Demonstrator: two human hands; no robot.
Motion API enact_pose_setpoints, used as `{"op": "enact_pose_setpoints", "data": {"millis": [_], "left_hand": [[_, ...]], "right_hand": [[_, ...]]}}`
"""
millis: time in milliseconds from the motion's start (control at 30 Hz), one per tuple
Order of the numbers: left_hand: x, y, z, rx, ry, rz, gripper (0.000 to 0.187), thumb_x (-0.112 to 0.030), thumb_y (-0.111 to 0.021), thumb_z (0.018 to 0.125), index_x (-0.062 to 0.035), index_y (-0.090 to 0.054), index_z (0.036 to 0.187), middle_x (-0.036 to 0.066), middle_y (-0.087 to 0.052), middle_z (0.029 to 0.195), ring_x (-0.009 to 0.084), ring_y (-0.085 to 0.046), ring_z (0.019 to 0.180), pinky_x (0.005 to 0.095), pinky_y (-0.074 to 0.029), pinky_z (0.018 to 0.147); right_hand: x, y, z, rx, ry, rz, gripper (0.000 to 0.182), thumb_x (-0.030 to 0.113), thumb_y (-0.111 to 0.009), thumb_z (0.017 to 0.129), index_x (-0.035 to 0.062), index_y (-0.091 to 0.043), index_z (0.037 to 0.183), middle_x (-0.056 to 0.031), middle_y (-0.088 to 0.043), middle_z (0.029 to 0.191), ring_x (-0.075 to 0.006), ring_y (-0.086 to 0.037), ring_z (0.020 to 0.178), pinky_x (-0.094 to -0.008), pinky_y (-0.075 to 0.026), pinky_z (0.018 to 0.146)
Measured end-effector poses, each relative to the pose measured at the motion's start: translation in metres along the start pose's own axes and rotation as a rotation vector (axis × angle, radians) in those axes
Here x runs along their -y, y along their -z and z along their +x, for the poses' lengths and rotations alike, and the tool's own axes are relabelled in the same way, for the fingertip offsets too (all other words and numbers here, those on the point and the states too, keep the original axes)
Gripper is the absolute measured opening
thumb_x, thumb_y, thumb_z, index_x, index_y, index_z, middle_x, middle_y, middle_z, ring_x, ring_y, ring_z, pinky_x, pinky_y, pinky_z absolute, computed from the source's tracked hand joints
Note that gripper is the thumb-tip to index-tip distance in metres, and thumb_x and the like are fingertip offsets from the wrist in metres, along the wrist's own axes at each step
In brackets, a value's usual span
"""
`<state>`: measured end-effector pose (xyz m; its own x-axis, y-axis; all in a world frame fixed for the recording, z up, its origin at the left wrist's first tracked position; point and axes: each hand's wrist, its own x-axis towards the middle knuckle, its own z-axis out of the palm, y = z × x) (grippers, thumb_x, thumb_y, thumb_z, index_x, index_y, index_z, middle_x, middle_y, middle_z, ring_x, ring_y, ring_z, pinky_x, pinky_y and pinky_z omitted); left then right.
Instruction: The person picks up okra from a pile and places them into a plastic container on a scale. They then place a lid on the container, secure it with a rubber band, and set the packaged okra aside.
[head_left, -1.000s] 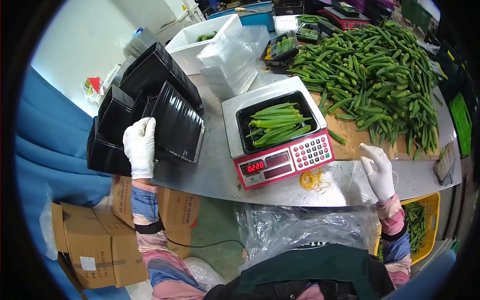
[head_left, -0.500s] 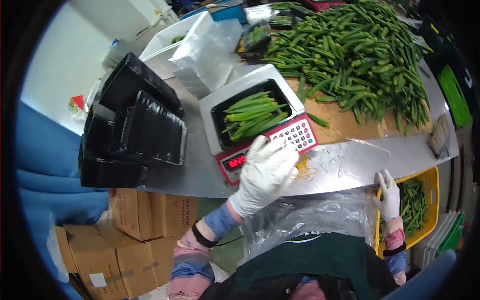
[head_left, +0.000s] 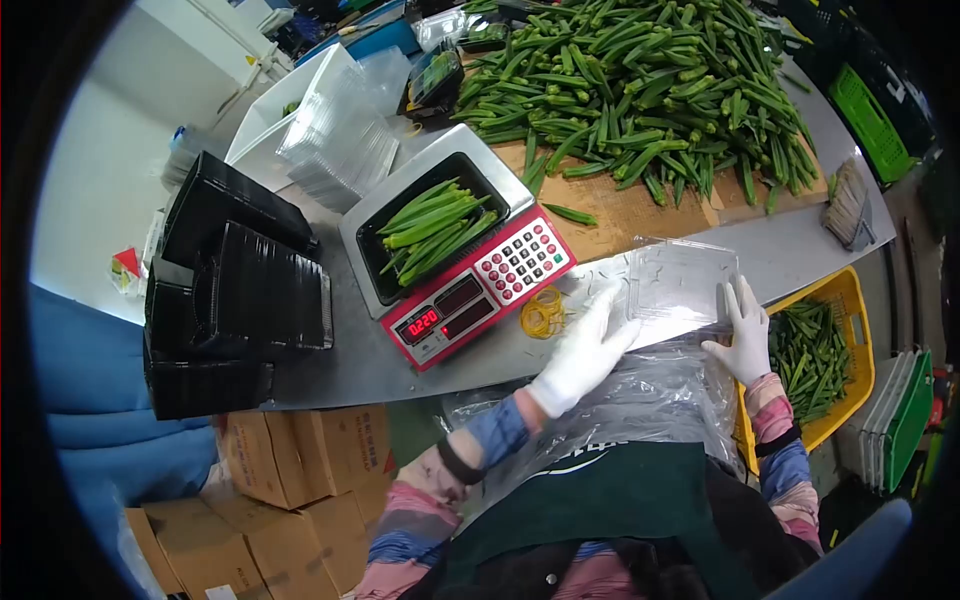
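A clear plastic lid [head_left: 680, 282] lies over the steel table's front part, between my two hands. My left hand [head_left: 588, 350], in a white glove, is open with thumb and fingers apart, close to the lid's left edge. At the lid's right front corner, my gloved right hand [head_left: 745, 335] has its fingers spread, fingertips right at the edge. Left of them, a red and silver scale [head_left: 530, 258] reads 0.220. On it sits a black tray [head_left: 488, 178] holding several okra pods [head_left: 432, 228]. Yellow rubber bands [head_left: 542, 313] lie beside the scale.
A large okra heap [head_left: 650, 90] covers cardboard [head_left: 600, 225] at the back. Black trays [head_left: 260, 290] and clear lids [head_left: 340, 140] are stacked left. A yellow crate [head_left: 855, 390] of okra stands right, near a brush [head_left: 850, 205]. Cardboard boxes [head_left: 300, 455] stand below left.
My left hand has moved off the scale's keypad to the right. My right hand has come up from the yellow crate to the lid, and the view has shifted.
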<state>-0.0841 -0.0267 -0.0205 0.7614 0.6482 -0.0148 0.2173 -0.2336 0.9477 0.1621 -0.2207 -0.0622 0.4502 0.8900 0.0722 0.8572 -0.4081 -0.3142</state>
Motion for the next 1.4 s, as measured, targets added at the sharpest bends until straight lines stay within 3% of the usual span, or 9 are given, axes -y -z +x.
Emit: {"op": "enact_pose_setpoints", "data": {"millis": [200,300,467,567,767,900,967,1133,1400], "left_hand": [[0.008,-0.045,0.045,0.045,0.364,-0.620,0.061,-0.016,-0.067,0.096,0.0022,-0.040,0.147,0.009,-0.065,0.106,0.0135,-0.062,0.089,0.0268,-0.052,0.072],[0.015,-0.056,0.057,0.127,0.341,-0.662,0.063,-0.014,-0.068,0.096,0.0009,-0.037,0.148,0.005,-0.064,0.098,0.0098,-0.060,0.079,0.0233,-0.049,0.063],[-0.030,-0.025,0.045,-0.041,0.183,-0.856,0.075,-0.007,-0.065,0.096,0.0008,-0.022,0.156,0.008,-0.066,0.115,0.0114,-0.063,0.091,0.0249,-0.054,0.075],[-0.054,0.036,0.039,-0.084,0.118,-0.736,0.095,-0.008,-0.065,0.097,-0.0024,0.006,0.161,0.013,-0.068,0.109,0.0114,-0.065,0.076,0.0247,-0.054,0.065],[-0.077,0.133,0.022,-0.459,-0.058,-0.523,0.095,-0.009,-0.064,0.098,-0.0053,0.008,0.161,0.012,-0.068,0.111,0.0109,-0.062,0.069,0.0267,-0.054,0.063],[-0.069,0.175,0.009,-0.841,-0.158,-0.321,0.094,-0.004,-0.060,0.099,-0.0077,0.011,0.161,0.020,-0.050,0.136,0.0182,-0.062,0.104,0.0300,-0.055,0.088],[-0.052,0.196,0.008,-0.914,-0.337,-0.169,0.089,-0.003,-0.059,0.098,-0.0042,0.004,0.162,0.027,-0.033,0.157,0.0329,-0.036,0.145,0.0410,-0.028,0.120],[0.000,0.233,0.000,-0.889,-0.076,0.346,0.070,-0.014,-0.055,0.101,0.0021,-0.020,0.159,0.027,-0.032,0.160,0.0340,-0.034,0.148,0.0385,-0.027,0.121],[0.031,0.249,0.004,-0.806,-0.009,0.100,0.066,-0.019,-0.055,0.102,0.0075,-0.027,0.155,0.025,-0.034,0.160,0.0309,-0.035,0.148,0.0354,-0.027,0.121]], "right_hand": [[-0.020,-0.015,-0.015,-0.161,-0.132,0.543,0.072,0.022,-0.076,0.088,0.0051,-0.045,0.151,-0.0172,-0.039,0.159,-0.0298,-0.045,0.141,-0.0390,-0.042,0.108],[-0.023,-0.010,-0.013,-0.073,-0.573,1.158,0.053,0.022,-0.062,0.101,0.0021,-0.048,0.149,-0.0134,-0.049,0.152,-0.0207,-0.054,0.132,-0.0291,-0.048,0.096],[0.027,0.014,0.020,-0.253,-0.525,1.424,0.052,0.027,-0.053,0.106,0.0003,-0.045,0.150,-0.0124,-0.056,0.144,-0.0128,-0.062,0.107,-0.0241,-0.046,0.077],[0.072,0.044,0.072,-0.108,-0.309,1.283,0.052,0.029,-0.049,0.107,0.0079,-0.043,0.154,-0.0065,-0.060,0.138,-0.0083,-0.058,0.105,-0.0219,-0.043,0.075],[0.186,0.064,0.189,0.206,-0.078,1.274,0.051,0.035,-0.056,0.101,0.0160,-0.054,0.148,0.0029,-0.067,0.119,-0.0030,-0.050,0.087,-0.0212,-0.038,0.071],[0.254,0.021,0.241,0.276,0.059,1.414,0.052,0.025,-0.064,0.096,0.0103,-0.056,0.146,0.0019,-0.069,0.114,-0.0069,-0.057,0.094,-0.0235,-0.044,0.077],[0.276,0.003,0.249,0.211,0.110,1.414,0.053,0.023,-0.066,0.096,0.0056,-0.056,0.145,-0.0024,-0.068,0.123,-0.0098,-0.060,0.104,-0.0239,-0.045,0.085],[0.291,-0.020,0.254,0.320,0.142,1.372,0.049,0.013,-0.057,0.100,-0.0015,-0.051,0.146,-0.0088,-0.060,0.142,-0.0127,-0.056,0.122,-0.0260,-0.041,0.105],[0.291,-0.025,0.252,0.278,0.298,1.188,0.051,0.007,-0.048,0.102,-0.0032,-0.041,0.152,-0.0120,-0.052,0.150,-0.0154,-0.050,0.132,-0.0268,-0.036,0.111]]}}
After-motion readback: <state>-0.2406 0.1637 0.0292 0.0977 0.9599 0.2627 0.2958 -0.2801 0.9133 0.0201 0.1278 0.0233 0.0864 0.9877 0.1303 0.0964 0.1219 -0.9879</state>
